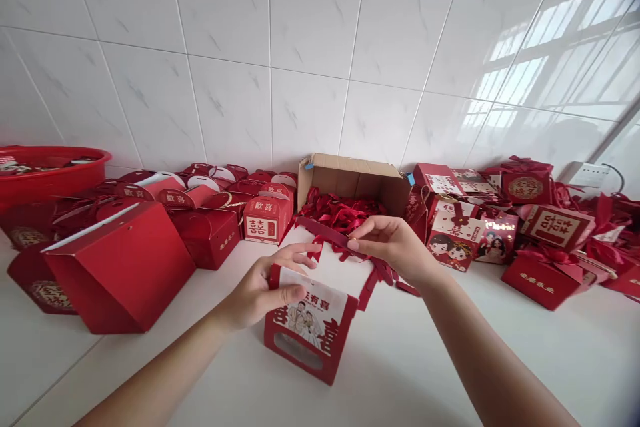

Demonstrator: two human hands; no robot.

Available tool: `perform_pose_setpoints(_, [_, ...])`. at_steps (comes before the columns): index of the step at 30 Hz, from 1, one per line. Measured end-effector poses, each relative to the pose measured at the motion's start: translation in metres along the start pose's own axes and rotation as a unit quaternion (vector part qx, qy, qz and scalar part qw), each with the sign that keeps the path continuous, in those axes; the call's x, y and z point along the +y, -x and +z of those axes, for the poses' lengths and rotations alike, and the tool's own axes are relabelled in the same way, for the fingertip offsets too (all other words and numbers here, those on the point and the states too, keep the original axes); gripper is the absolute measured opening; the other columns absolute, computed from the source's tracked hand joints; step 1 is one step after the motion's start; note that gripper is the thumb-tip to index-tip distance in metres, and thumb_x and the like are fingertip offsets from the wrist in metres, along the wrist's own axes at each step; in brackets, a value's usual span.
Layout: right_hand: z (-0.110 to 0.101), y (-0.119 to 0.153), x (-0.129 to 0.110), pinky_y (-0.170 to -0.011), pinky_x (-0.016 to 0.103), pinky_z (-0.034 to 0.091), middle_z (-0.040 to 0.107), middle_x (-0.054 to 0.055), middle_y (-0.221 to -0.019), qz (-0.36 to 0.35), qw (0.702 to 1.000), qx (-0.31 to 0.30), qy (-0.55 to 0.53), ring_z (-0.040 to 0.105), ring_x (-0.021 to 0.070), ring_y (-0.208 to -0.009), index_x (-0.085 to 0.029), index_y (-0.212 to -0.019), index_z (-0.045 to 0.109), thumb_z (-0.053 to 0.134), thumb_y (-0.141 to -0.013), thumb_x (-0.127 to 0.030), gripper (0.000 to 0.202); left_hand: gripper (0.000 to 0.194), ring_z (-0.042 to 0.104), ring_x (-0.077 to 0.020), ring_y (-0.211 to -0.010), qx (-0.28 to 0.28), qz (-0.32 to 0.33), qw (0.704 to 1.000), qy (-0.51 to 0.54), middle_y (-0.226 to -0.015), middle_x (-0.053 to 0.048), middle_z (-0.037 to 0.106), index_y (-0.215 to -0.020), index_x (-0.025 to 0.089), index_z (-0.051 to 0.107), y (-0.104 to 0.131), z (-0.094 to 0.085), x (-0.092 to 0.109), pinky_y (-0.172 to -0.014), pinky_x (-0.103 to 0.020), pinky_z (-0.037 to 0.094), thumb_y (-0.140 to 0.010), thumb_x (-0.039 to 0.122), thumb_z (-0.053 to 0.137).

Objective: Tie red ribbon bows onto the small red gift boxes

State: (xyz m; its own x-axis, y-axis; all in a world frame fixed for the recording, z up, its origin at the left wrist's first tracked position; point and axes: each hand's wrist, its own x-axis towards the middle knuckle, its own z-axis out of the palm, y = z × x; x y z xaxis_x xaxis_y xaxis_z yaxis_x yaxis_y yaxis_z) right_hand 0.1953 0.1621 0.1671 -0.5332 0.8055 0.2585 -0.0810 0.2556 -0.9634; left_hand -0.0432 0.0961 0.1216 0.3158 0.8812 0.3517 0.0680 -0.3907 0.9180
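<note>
A small red-and-white wedding gift box stands upright on the white table in front of me, with a cartoon couple, red characters and an oval window on its front. My left hand grips its upper left edge, thumb on the front face, fingers reaching behind and above the top. Between the thumb and fingertips of my right hand is one end of a dark red ribbon. The ribbon stretches leftward, above the box. Just behind, more loose red ribbons fill a cardboard box and spill out of its front.
Several red gift boxes crowd the left side, with a large plain red box nearest. A red basin stands at far left. More decorated boxes pile up on the right. White tiled wall borders the table's back.
</note>
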Motion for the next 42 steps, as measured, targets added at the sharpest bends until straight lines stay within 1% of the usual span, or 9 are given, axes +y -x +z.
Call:
perform_pose_setpoints(3, [0.019, -0.015, -0.002, -0.055, 0.026, 0.049, 0.066, 0.003, -0.071, -0.059, 0.992, -0.007, 0.108, 0.060, 0.0130, -0.062, -0.017, -0.073, 0.065, 0.075, -0.070, -0.033, 0.018, 0.012, 0.050, -0.0299, -0.118, 0.011, 0.001, 1.000, 0.005, -0.129, -0.009, 0.054, -0.076, 0.020, 0.072, 0.001, 0.001, -0.003, -0.099, -0.044, 0.039, -0.070, 0.031, 0.074])
perform_pose_setpoints(5, [0.024, -0.020, 0.005, -0.058, 0.029, 0.049, 0.067, 0.004, -0.075, -0.144, 0.964, -0.017, 0.225, 0.060, 0.0143, -0.065, -0.019, -0.074, 0.068, 0.068, -0.077, -0.028, 0.010, 0.014, 0.046, -0.0316, -0.122, 0.027, -0.005, 1.000, 0.007, -0.127, -0.010, 0.055, -0.075, 0.020, 0.072, 0.002, 0.002, -0.005, -0.100, -0.044, 0.037, -0.068, 0.032, 0.076])
perform_pose_setpoints(9, [0.015, -0.019, 0.018, -0.066, 0.031, 0.052, 0.069, 0.006, -0.084, -0.280, 0.884, -0.119, 0.356, 0.063, 0.0168, -0.078, -0.023, -0.083, 0.071, 0.054, -0.087, -0.020, 0.018, 0.017, 0.050, -0.0316, -0.117, 0.030, -0.017, 0.999, 0.025, -0.109, -0.011, 0.063, -0.074, 0.018, 0.071, 0.002, 0.004, -0.008, -0.093, -0.043, 0.042, -0.068, 0.034, 0.075])
perform_pose_setpoints(12, [0.007, -0.016, 0.018, -0.068, 0.030, 0.053, 0.070, 0.007, -0.087, -0.304, 0.869, -0.128, 0.369, 0.064, 0.0163, -0.082, -0.023, -0.087, 0.072, 0.052, -0.089, -0.019, 0.020, 0.016, 0.056, -0.0287, -0.106, 0.023, -0.022, 0.998, 0.053, -0.099, -0.011, 0.066, -0.076, 0.017, 0.071, 0.003, 0.006, -0.007, -0.086, -0.039, 0.045, -0.070, 0.032, 0.074])
perform_pose_setpoints(17, [0.006, -0.012, 0.008, -0.071, 0.031, 0.055, 0.070, 0.005, -0.085, -0.246, 0.913, -0.174, 0.275, 0.065, 0.0173, -0.083, -0.025, -0.084, 0.072, 0.062, -0.085, -0.027, 0.011, 0.015, 0.059, -0.0158, -0.071, 0.013, -0.042, 0.993, 0.106, -0.090, -0.007, 0.067, -0.075, 0.015, 0.072, 0.003, 0.009, -0.003, -0.064, -0.027, 0.045, -0.070, 0.029, 0.074])
perform_pose_setpoints(20, [0.010, -0.012, 0.007, -0.070, 0.032, 0.056, 0.070, 0.005, -0.083, -0.184, 0.965, -0.105, 0.153, 0.066, 0.0175, -0.078, -0.023, -0.082, 0.072, 0.071, -0.076, -0.029, 0.007, 0.015, 0.056, -0.0142, -0.065, -0.002, -0.039, 0.994, 0.100, -0.076, -0.005, 0.066, -0.073, 0.015, 0.072, 0.004, 0.010, 0.000, -0.060, -0.026, 0.043, -0.068, 0.028, 0.076])
perform_pose_setpoints(23, [0.021, -0.014, 0.013, -0.065, 0.031, 0.057, 0.069, 0.003, -0.078, -0.131, 0.990, -0.046, 0.033, 0.066, 0.0155, -0.070, -0.021, -0.081, 0.072, 0.075, -0.072, -0.027, 0.011, 0.015, 0.057, -0.0149, -0.065, -0.025, -0.035, 0.994, 0.100, -0.076, -0.006, 0.067, -0.073, 0.016, 0.072, 0.006, 0.013, 0.001, -0.060, -0.027, 0.044, -0.067, 0.029, 0.077])
perform_pose_setpoints(30, [0.052, -0.018, 0.031, -0.074, 0.029, 0.057, 0.072, 0.002, -0.081, -0.050, 0.993, -0.054, -0.091, 0.068, 0.0137, -0.077, -0.021, -0.076, 0.072, 0.080, -0.065, -0.025, 0.015, 0.011, 0.059, -0.0149, -0.067, -0.078, -0.018, 0.988, 0.129, -0.080, -0.006, 0.070, -0.077, 0.019, 0.075, 0.009, 0.022, 0.000, -0.060, -0.026, 0.046, -0.069, 0.026, 0.077])
perform_pose_setpoints(42, [0.065, -0.016, 0.035, -0.072, 0.025, 0.055, 0.072, 0.000, -0.077, -0.014, 0.986, -0.049, -0.157, 0.066, 0.0116, -0.073, -0.021, -0.074, 0.072, 0.081, -0.063, -0.025, 0.015, 0.019, 0.060, -0.0166, -0.068, -0.089, -0.022, 0.988, 0.124, -0.076, -0.007, 0.070, -0.075, 0.016, 0.073, 0.011, 0.024, -0.002, -0.061, -0.028, 0.045, -0.068, 0.032, 0.078])
